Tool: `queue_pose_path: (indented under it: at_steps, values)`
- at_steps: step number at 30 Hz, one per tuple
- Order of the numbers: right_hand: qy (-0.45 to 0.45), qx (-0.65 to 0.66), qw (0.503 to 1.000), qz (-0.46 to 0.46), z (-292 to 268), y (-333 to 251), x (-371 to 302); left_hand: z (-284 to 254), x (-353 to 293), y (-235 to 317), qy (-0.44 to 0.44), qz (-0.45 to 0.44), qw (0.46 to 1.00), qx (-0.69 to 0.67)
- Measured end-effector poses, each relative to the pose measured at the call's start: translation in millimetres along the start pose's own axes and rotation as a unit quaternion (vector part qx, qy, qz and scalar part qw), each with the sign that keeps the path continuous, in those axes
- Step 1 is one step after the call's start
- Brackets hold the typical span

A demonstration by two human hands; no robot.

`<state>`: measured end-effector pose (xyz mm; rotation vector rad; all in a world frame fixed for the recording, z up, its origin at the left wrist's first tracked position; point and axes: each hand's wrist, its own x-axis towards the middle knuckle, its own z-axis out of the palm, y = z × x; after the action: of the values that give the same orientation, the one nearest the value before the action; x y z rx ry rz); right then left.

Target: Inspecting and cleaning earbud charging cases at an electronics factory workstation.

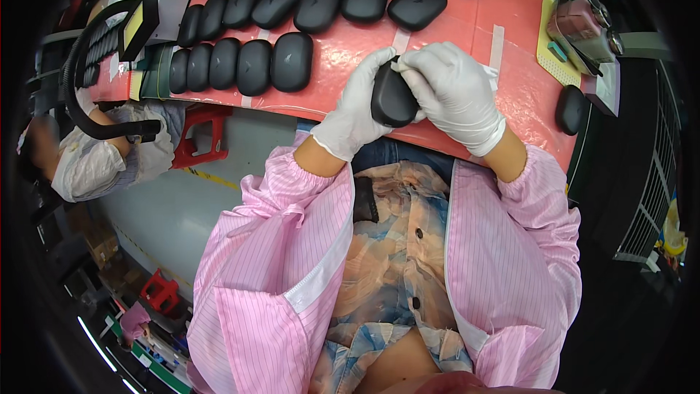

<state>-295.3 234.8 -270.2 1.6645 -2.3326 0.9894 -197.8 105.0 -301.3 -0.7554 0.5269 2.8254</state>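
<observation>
You have one black case [394,99] between your gloved hands, over the near edge of the red surface [536,106]: your left hand [357,106] is curled around its side, while your right hand [456,98] has its fingertips pinched together at its far end. Work on this piece looks under way rather than finished. The other cases [292,63] lie in rows across the far and left parts of the surface, and a single case [571,109] lies apart near the right edge; whether these are done or waiting, you cannot tell from here. None of the cases shows an inside, so any contents stay hidden. At the upper right stand pinkish containers [578,20], and what they hold is unclear, beside a pale box [607,90].
</observation>
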Motion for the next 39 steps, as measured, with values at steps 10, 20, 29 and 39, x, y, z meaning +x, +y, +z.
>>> queue_pose_path:
  at_steps: [10,20,29,39]
  values:
    - [0.139,-0.196,0.963,0.122,-39,87,-40,36,-26,10,-0.163,0.012,0.986,0.016]
    - [0.152,0.033,0.976,0.151,-45,9,-58,58,-34,8,-0.108,0.095,0.987,0.071]
    - [0.040,0.090,0.989,-0.108,-48,-50,-38,53,-33,10,-0.081,0.102,0.990,0.057]
    - [0.078,0.092,0.980,-0.159,-38,-14,-27,67,-32,4,-0.078,0.136,0.988,0.005]
